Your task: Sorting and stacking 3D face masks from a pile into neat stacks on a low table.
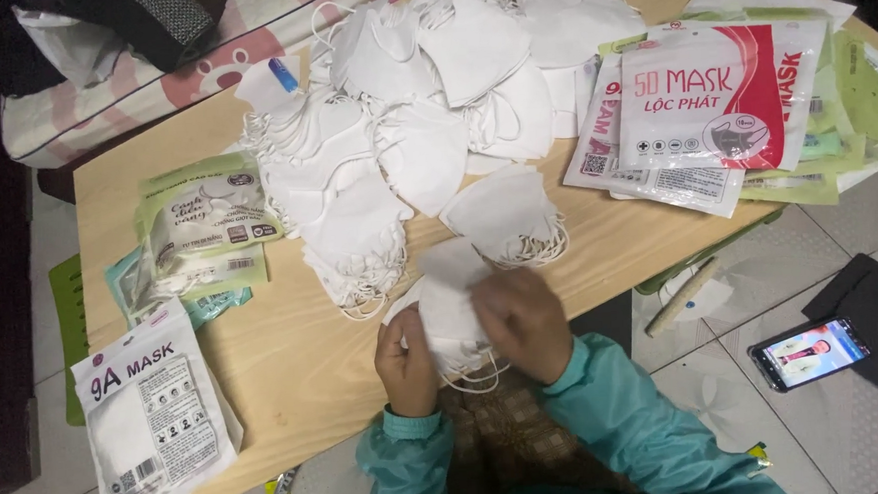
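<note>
Both hands hold one small stack of soft white folded fabric face masks [449,312] over the wooden table's [295,365] near edge; left hand [405,364] pinches its side, right hand [523,323], blurred, seemingly clamps the top. Light, floppy, loops snag: grip the folded body.

Both arms, in teal sleeves, reach forward from the near edge and bend inward so the hands meet close together. The left hand [405,364] is upright with fingers curled closed in a grip. The right hand [525,320], slightly blurred, lies knuckles-up, fingers bent leftward.
</note>
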